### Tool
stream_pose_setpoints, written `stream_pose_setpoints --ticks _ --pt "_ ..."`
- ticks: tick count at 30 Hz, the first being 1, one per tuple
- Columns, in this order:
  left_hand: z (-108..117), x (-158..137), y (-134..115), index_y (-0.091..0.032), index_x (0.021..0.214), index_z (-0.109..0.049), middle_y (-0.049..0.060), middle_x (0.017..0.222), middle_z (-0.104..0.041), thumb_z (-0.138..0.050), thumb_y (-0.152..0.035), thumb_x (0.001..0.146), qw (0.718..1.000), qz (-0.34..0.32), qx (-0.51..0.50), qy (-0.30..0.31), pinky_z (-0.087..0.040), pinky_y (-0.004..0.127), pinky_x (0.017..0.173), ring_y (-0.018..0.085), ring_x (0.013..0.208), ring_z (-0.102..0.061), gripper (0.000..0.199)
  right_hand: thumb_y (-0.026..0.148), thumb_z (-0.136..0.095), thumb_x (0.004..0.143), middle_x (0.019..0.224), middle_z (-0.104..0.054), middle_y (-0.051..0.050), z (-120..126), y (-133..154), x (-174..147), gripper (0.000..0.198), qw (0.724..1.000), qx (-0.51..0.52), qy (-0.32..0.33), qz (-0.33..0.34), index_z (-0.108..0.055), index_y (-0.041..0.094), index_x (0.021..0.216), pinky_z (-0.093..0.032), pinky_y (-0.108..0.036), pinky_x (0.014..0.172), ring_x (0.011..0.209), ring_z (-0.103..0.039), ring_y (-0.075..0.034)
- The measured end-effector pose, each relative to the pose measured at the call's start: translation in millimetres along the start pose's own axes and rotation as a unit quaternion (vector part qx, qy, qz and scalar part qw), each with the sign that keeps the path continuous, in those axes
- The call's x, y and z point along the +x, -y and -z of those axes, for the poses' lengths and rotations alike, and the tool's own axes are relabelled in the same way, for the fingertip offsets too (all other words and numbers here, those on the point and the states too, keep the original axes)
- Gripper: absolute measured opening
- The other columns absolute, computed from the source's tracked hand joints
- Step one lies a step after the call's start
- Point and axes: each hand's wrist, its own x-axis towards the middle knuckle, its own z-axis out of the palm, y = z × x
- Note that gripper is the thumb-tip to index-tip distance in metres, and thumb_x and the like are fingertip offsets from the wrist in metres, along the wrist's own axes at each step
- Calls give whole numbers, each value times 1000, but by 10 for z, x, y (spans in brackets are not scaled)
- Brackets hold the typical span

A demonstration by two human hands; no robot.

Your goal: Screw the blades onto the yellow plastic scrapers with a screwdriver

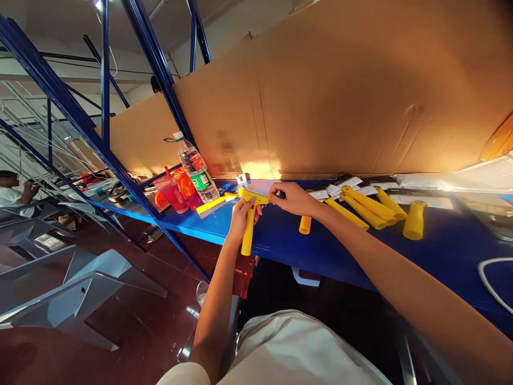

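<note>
- Head view, hands: two bare hands meet over the front part of one blue desk [276,235]. The left hand [239,218] grasps one yellow T-shaped tool [248,232], its handle pointing down toward the wearer. The right hand [296,200] pinches one small dark object [281,194] beside the right end of the tool's crossbar.
- Head view, right side of the desk: at least six yellow handles [414,222], some overlapping, lie by several white cards [342,184], too overlapped to count.
- Head view, left side of the desk: one yellow piece with a grey edge [212,206], one clear bottle with a green label [196,168] and one red cup [172,193] with a straw.
- Head view, behind: tall brown cardboard [320,96]; at far left, one seated person [16,198].
</note>
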Motion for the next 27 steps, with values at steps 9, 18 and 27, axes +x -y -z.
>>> stream_pose_setpoints --ticks 9,18,27 --pt "-7 0 -10 -18 83 -62 2 69 -69 -79 -56 90 1000 -3 3 3 -37 22 46 9 47 -53 42 31 -60 98 83 -78 -3 3 -65 21 23 999 23 -5 27 -73 20 81 -40 -31 75 75 -64 -17" --pt "20 24 30 -17 79 -64 3 68 -67 -77 -56 92 1000 -7 8 9 -39 22 46 9 48 -53 42 28 -61 97 82 -79 -2 17 -32 10 22 999 34 -4 25 -75 19 82 -42 -31 76 77 -67 -17" --pt "-13 2 8 -18 84 -65 3 72 -70 -79 -57 92 1000 -10 3 12 -39 23 46 9 49 -53 42 32 -69 96 89 -83 -4 11 49 -2 21 999 41 -14 -2 -82 18 88 -47 -31 76 80 -70 -18"
